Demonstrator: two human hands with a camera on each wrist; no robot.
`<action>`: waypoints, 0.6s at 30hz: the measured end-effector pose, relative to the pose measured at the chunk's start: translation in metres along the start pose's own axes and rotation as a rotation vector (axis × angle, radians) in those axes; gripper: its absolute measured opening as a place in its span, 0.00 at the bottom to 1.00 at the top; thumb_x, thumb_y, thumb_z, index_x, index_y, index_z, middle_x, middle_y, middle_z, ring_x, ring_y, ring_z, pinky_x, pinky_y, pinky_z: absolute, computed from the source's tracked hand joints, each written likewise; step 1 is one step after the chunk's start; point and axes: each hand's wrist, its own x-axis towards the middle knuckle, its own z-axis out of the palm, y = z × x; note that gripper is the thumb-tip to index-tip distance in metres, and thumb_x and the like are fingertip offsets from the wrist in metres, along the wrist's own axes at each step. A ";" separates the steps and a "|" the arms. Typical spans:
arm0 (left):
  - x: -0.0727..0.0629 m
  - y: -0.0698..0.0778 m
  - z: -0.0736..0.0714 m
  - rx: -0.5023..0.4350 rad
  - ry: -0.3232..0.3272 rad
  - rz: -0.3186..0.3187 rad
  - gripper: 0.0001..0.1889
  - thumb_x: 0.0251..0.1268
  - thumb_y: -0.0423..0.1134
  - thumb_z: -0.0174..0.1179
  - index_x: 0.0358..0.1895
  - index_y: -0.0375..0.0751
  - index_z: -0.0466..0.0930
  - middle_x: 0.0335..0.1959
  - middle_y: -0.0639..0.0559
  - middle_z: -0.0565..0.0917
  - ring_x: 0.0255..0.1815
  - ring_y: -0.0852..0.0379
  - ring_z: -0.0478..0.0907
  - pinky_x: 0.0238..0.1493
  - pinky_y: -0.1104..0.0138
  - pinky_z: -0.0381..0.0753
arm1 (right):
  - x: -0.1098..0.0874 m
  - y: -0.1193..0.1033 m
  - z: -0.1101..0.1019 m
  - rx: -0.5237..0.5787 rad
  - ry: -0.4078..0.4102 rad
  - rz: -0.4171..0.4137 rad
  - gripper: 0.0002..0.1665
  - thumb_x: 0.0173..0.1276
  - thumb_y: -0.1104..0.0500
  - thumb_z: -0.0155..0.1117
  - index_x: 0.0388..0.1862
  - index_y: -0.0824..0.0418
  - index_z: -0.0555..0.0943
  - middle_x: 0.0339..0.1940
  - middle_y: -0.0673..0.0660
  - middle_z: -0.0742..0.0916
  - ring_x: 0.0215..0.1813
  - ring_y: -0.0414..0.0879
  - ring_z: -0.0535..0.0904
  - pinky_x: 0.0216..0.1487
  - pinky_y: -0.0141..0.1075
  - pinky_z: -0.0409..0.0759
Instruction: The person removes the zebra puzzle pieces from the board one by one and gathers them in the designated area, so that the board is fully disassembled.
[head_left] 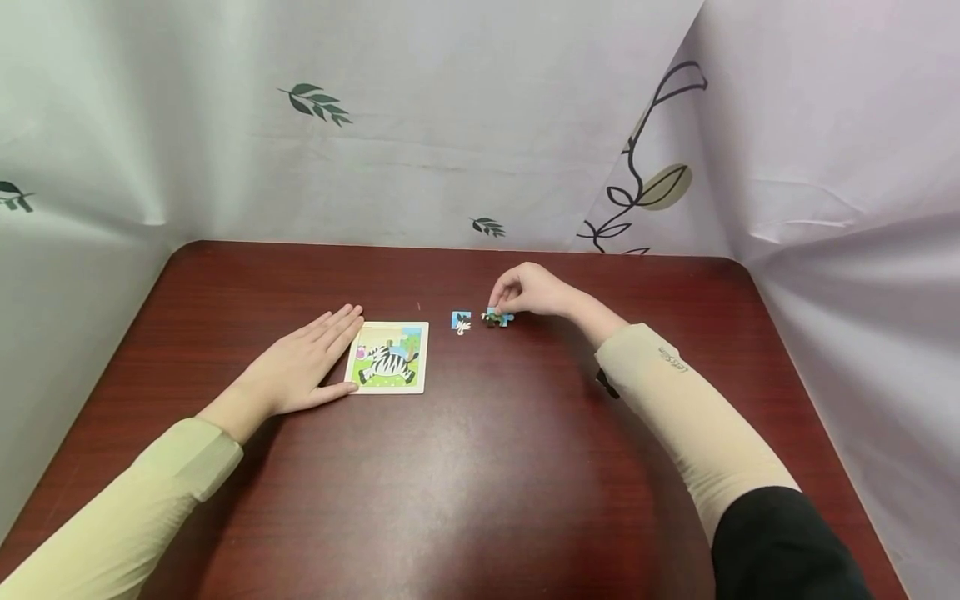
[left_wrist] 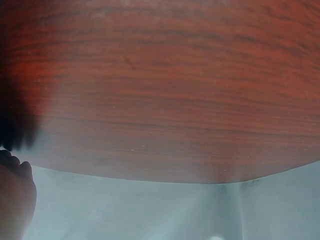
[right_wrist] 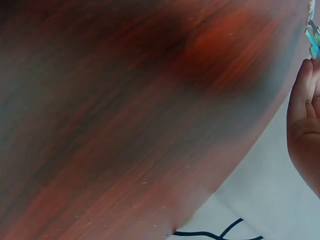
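A square zebra jigsaw puzzle [head_left: 390, 365] lies on the table in a pale frame [head_left: 425, 358]. A bare pale patch shows near the top of its picture. My left hand [head_left: 307, 362] rests flat at the frame's left edge, fingers straight, thumb at the lower left corner. To the right of the frame lies a loose jigsaw piece [head_left: 461, 322] in blue with black and white stripes. Beyond it, my right hand [head_left: 531, 290] pinches a blue and green jigsaw piece [head_left: 495, 317] between thumb and fingers, close over the tabletop. Fingertips partly cover this piece.
The dark red wooden table [head_left: 480, 483] has rounded far corners. A white curtain [head_left: 450, 125] with leaf prints hangs behind it and along both sides. A dark band [head_left: 606, 383] shows under the right sleeve.
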 end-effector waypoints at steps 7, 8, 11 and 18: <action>0.000 -0.001 -0.001 0.005 -0.001 0.002 0.52 0.72 0.64 0.60 0.83 0.27 0.54 0.85 0.32 0.58 0.86 0.36 0.57 0.87 0.73 0.24 | -0.004 0.007 0.001 -0.007 0.003 0.008 0.03 0.68 0.66 0.73 0.39 0.64 0.91 0.31 0.54 0.92 0.33 0.36 0.83 0.42 0.30 0.83; 0.000 -0.001 -0.001 0.004 -0.002 0.002 0.52 0.72 0.64 0.60 0.83 0.27 0.54 0.85 0.32 0.58 0.86 0.36 0.57 0.87 0.74 0.24 | -0.004 0.009 0.002 -0.010 0.007 0.008 0.03 0.68 0.67 0.73 0.39 0.64 0.91 0.31 0.55 0.92 0.33 0.36 0.83 0.42 0.30 0.83; 0.001 0.000 -0.001 -0.003 0.001 -0.002 0.52 0.72 0.64 0.60 0.83 0.27 0.54 0.85 0.32 0.58 0.86 0.36 0.58 0.86 0.74 0.23 | -0.005 0.012 0.003 -0.021 0.020 0.008 0.03 0.68 0.67 0.73 0.39 0.64 0.91 0.32 0.55 0.92 0.34 0.36 0.83 0.43 0.29 0.83; 0.001 0.001 -0.002 -0.012 -0.003 -0.013 0.51 0.72 0.64 0.60 0.83 0.28 0.54 0.86 0.33 0.58 0.87 0.37 0.57 0.86 0.74 0.24 | -0.004 0.016 0.005 -0.049 0.053 0.008 0.03 0.68 0.67 0.73 0.38 0.64 0.92 0.31 0.55 0.91 0.34 0.37 0.82 0.42 0.29 0.81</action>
